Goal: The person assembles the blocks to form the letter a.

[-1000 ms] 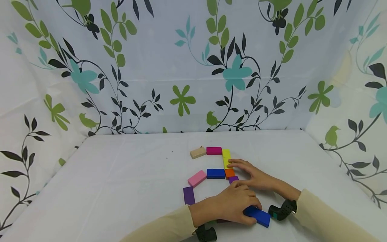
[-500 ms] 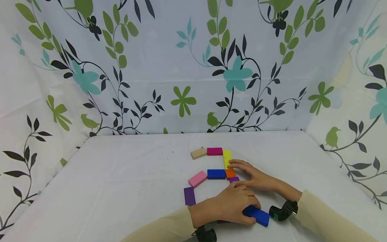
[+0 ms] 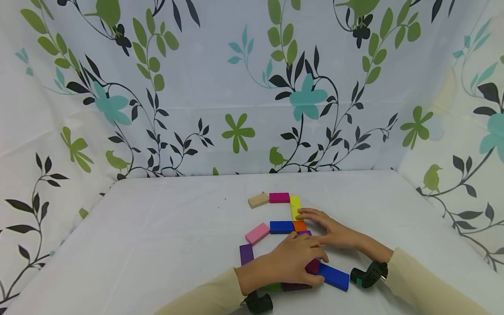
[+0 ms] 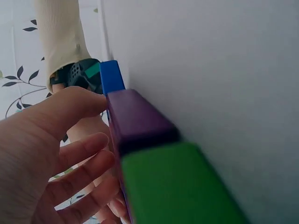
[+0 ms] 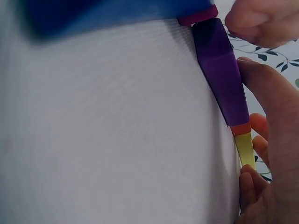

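Several coloured wooden blocks lie end to end on the white table. My left hand (image 3: 289, 262) is over the lower part of the row, fingers loosely bent, above a dark red block (image 3: 313, 266). Right of its thumb lies a blue block (image 3: 334, 277), and below the palm show a green block (image 4: 173, 182) and a dark purple block (image 4: 140, 116). My right hand (image 3: 336, 231) rests along the row's right side. Its fingertips reach the yellow block (image 3: 295, 208); its thumb is right at the purple block (image 5: 222, 79). An orange block (image 3: 300, 226) sits between those two.
Farther along are a magenta block (image 3: 279, 197) and a plain wood block (image 3: 258, 201). A second blue block (image 3: 281, 227), a pink block (image 3: 257, 234) and another purple block (image 3: 246, 253) curve down the left side. Patterned cloth (image 3: 236, 87) hangs behind the table (image 3: 165, 236).
My left hand has let go of the blue block and drawn back to the left, uncovering the dark red block. My right hand has stayed in place.
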`<state>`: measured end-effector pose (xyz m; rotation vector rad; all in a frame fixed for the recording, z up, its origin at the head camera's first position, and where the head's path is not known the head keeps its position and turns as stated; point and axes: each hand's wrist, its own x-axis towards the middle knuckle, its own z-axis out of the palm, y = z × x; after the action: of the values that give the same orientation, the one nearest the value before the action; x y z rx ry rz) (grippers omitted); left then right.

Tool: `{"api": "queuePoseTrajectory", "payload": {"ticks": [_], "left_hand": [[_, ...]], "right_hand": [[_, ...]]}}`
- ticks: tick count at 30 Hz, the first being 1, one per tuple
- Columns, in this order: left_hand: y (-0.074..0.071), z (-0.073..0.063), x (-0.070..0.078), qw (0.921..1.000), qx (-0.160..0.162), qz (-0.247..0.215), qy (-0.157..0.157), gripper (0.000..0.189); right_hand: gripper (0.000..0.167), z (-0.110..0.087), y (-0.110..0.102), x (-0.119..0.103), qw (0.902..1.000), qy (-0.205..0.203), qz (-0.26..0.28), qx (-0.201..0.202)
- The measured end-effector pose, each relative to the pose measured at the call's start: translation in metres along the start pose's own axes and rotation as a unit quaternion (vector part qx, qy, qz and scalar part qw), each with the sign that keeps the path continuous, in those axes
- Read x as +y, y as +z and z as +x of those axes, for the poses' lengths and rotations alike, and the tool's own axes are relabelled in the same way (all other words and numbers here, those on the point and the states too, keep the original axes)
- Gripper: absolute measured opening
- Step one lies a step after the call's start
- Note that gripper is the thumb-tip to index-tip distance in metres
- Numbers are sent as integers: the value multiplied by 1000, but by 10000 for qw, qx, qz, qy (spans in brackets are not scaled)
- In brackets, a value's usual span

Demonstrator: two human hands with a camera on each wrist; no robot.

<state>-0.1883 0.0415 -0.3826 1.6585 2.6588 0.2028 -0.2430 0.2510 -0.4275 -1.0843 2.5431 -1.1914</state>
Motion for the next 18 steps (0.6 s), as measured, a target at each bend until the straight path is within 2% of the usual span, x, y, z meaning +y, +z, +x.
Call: {"api": "queuePoseTrajectory", "payload": {"ticks": [5, 18], "left_hand": [[0, -6, -5, 9998, -3, -105, -196, 35], [1, -5, -5, 9996, -119, -160, -175, 31]], "right_hand": [[56, 1, -1, -2, 9999, 50, -104, 33], [56, -1, 1, 1, 10000, -1, -37, 66]]}}
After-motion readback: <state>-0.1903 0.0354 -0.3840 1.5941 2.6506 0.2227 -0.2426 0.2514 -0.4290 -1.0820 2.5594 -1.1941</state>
